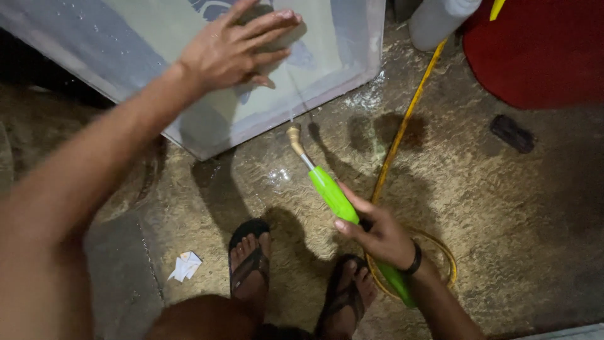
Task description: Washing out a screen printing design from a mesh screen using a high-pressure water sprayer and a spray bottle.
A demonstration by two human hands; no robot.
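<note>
left hand (236, 47): flat, fingers spread, pressing a dark sponge-like pad (277, 31) on the framed screen (189, 38); no closed grip
right hand (377, 233): wrapped around the green spray wand (333, 195), black band on wrist
wand: brass nozzle (294, 138) pointed at the screen's lower edge, thin water jet hitting the mesh
screen: tilted, standing on the wet floor (503, 220)
hose (402, 126): yellow, runs from the wand up past the red mat (541, 50)
feet: black sandals (250, 252), paper scrap (184, 266) beside the left one
</note>
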